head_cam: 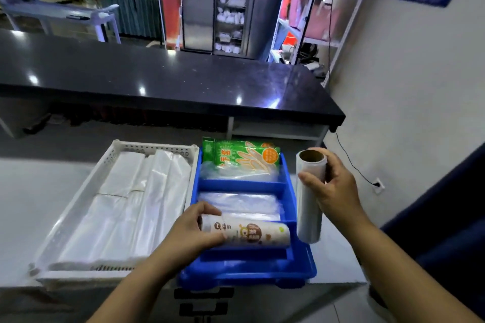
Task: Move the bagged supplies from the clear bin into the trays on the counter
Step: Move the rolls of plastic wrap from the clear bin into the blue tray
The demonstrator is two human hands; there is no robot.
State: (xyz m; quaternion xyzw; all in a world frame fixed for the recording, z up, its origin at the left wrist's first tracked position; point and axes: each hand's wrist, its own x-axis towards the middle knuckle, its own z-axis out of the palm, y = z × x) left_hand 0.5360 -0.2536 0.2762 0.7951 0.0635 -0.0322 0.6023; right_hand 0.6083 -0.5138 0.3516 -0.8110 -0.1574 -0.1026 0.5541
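Blue tray (pixel 246 274): left hand (pixel 189 233) curls its fingers round printed roll (pixel 252 234), apparently seating it flat in the near slot. Right hand (pixel 333 186) clamps film roll (pixel 309 207) upright; the roll hangs below those fingers, just outside the tray wall, likely queued next.

Glossy black counter (pixel 157 81) spans the middle, with light spots reflected on top. Behind it are a steel glass-door cabinet (pixel 231 8), a red banner (pixel 172 2) and a white plastic chair (pixel 102 21). On the right, a metal shelving rack (pixel 315 8) stands against a white wall (pixel 406 86). A wall socket (pixel 378 185) has a black cord plugged in.

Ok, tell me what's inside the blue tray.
Far end: a green pack on clear film. Middle: clear bags. Nearest: a printed roll, gripped by the left hand. Anything beneath is covered.
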